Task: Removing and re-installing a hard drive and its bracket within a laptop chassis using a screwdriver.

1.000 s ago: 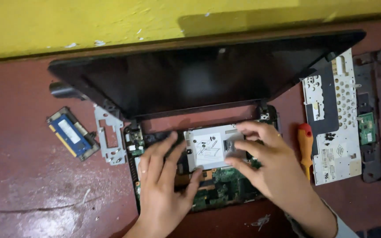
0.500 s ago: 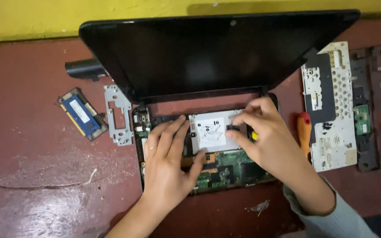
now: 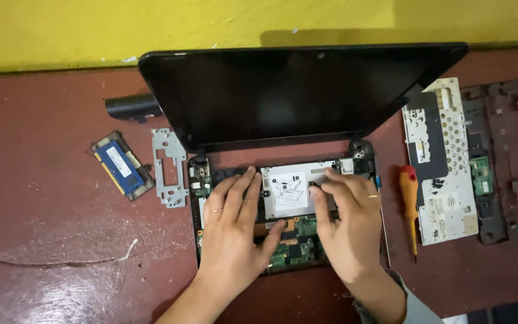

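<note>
laptop (image 3: 283, 108) 1 | screwdriver (image 3: 409, 198) 1 | memory module (image 3: 121, 166) 1 | metal bracket (image 3: 169, 167) 1 | hands 2

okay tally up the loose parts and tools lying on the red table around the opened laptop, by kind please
Memory module: 1
Metal bracket: 1
Black cylindrical piece: 1
Screwdriver with orange handle: 1
Perforated metal plate: 1
Dark plastic frame: 1
Total: 6
Both hands, left and right, rest on the silver drive inside the laptop, which is not counted.
</note>
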